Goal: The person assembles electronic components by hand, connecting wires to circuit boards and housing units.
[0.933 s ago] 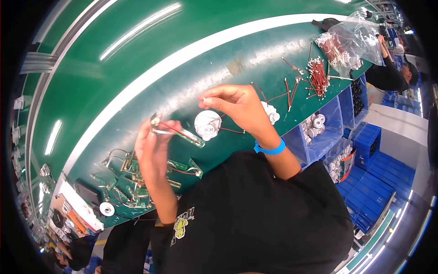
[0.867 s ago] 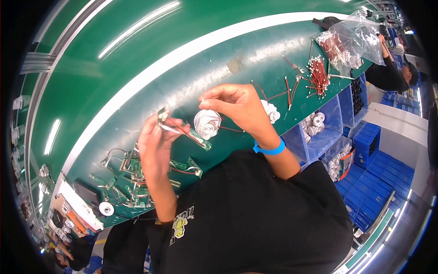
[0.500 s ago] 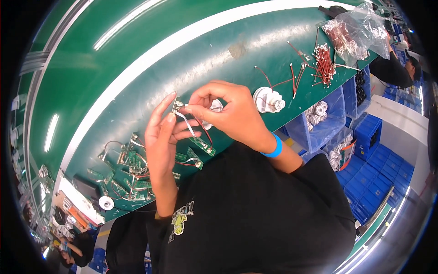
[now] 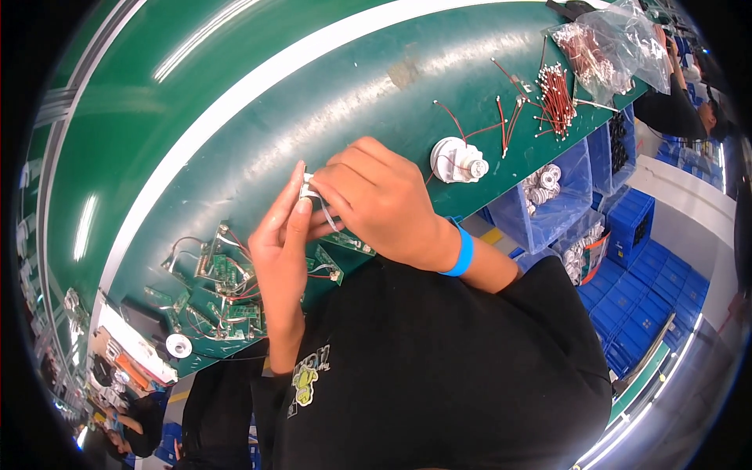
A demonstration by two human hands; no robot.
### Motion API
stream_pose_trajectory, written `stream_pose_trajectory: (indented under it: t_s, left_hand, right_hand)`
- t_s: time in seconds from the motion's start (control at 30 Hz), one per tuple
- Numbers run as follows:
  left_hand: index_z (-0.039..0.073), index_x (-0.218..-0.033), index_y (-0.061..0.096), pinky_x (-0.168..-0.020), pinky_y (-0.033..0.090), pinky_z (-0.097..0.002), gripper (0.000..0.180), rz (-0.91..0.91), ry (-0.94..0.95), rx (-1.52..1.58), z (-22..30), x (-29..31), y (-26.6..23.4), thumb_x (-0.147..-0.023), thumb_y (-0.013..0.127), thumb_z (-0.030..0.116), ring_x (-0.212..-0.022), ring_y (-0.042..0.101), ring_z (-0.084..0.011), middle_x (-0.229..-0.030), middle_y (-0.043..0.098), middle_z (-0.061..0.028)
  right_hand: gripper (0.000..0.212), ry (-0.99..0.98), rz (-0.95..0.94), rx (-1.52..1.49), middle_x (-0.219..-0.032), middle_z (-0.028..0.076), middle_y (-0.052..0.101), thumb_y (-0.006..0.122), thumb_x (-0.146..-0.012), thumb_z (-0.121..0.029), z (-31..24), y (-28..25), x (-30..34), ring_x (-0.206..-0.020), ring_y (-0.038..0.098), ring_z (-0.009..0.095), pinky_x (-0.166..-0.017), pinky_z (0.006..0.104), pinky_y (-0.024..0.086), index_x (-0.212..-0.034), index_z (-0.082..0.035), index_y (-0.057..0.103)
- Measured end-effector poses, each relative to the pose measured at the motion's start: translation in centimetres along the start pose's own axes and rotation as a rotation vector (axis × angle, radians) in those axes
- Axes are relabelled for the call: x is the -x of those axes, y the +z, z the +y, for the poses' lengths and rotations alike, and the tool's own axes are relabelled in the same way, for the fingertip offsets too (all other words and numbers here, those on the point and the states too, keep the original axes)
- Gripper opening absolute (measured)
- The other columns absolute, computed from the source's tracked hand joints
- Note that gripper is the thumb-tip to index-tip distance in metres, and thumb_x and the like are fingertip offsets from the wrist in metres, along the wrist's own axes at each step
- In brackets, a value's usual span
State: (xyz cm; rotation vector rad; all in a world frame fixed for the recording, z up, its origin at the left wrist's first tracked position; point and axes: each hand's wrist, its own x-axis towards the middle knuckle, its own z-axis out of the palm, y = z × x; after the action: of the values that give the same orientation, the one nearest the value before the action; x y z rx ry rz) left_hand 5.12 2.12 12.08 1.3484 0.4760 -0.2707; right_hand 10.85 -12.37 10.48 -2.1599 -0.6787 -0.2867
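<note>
My left hand [image 4: 283,243] is closed on a small circuit board, pinched upright between thumb and fingers; the board is mostly hidden. At its top edge shows a white connector [image 4: 306,188], with a white flat cable [image 4: 327,215] hanging down from it. The fingertips of my right hand [image 4: 384,205] press together against that connector. Whatever they pinch is covered by the fingers. Beside my left wrist lies a heap of green circuit boards [image 4: 227,266] with red, black and white wires. To the right of my right hand stands a white round part [image 4: 454,161] with a thin red wire.
A bundle of red wires with white plugs [image 4: 558,102] lies at the right, by a clear plastic bag [image 4: 603,59] of more wires. Blue bins [image 4: 554,200] with white round parts adjoin the bench edge. A white disc [image 4: 178,345] sits at the lower left. Other people work nearby.
My right hand has turned and closed in over the board's connector. It now covers the white part and red wire that showed behind it. My left hand keeps its hold.
</note>
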Motion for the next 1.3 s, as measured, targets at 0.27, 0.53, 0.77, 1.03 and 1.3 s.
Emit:
stream_pose_trajectory:
  t_s: [0.27, 0.53, 0.77, 1.03, 1.3]
  left_hand:
    - [-0.003, -0.14, 0.047, -0.076, 0.06, -0.0311, 0.04, -0.002, 0.039, 0.03, -0.8, 0.6, -0.2, -0.103, 0.049, 0.013, -0.093, 0.07, -0.0244, -0.124, 0.06, -0.0164]
    - [-0.003, -0.141, 0.045, -0.075, 0.06, -0.0305, 0.043, 0.043, 0.035, 0.045, -1.0, 1.1, 0.6, -0.103, 0.048, 0.015, -0.094, 0.069, -0.0233, -0.125, 0.059, -0.0179]
    - [-0.004, -0.142, 0.044, -0.078, 0.06, -0.0312, 0.042, 0.098, 0.055, 0.054, -1.2, 1.2, 0.8, -0.103, 0.048, 0.013, -0.094, 0.068, -0.0207, -0.119, 0.061, -0.0155]
    - [-0.004, -0.141, 0.045, -0.078, 0.06, -0.0315, 0.042, 0.077, 0.06, 0.06, -1.4, 1.4, 0.7, -0.103, 0.047, 0.013, -0.092, 0.069, -0.021, -0.119, 0.061, -0.016]
    - [-0.004, -0.14, 0.046, -0.073, 0.061, -0.032, 0.041, 0.057, 0.041, 0.049, -1.3, 1.5, 0.5, -0.103, 0.045, 0.013, -0.087, 0.07, -0.0225, -0.114, 0.063, -0.0151]
  right_hand:
    - [0.008, 0.332, -0.093, -0.345, -0.07, 0.007, 0.065, 0.075, -0.076, -0.004, 0.0, -0.7, -0.4, -0.06, 0.057, 0.018, -0.052, 0.0305, 0.046, -0.074, -0.001, 0.068]
    - [0.007, 0.276, -0.024, -0.269, -0.072, 0.006, 0.065, 0.075, -0.076, -0.002, -0.5, 0.2, 0.6, -0.065, 0.058, 0.018, -0.055, 0.0294, 0.046, -0.078, -0.001, 0.069]
    - [0.008, 0.279, -0.002, -0.346, -0.08, 0.008, 0.068, 0.074, -0.078, -0.001, -0.6, 0.4, 0.8, -0.07, 0.06, 0.02, -0.06, 0.0307, 0.049, -0.085, -0.001, 0.07]
    - [0.011, 0.182, -0.033, -0.276, -0.08, 0.008, 0.067, 0.073, -0.076, 0.0, -0.2, 0.1, 0.8, -0.072, 0.06, 0.022, -0.062, 0.0321, 0.049, -0.086, -0.002, 0.069]
    - [0.013, 0.06, 0.063, -0.283, -0.079, 0.008, 0.066, 0.073, -0.074, 0.003, 0.2, 0.8, 1.3, -0.072, 0.061, 0.023, -0.06, 0.0318, 0.049, -0.085, -0.002, 0.067]
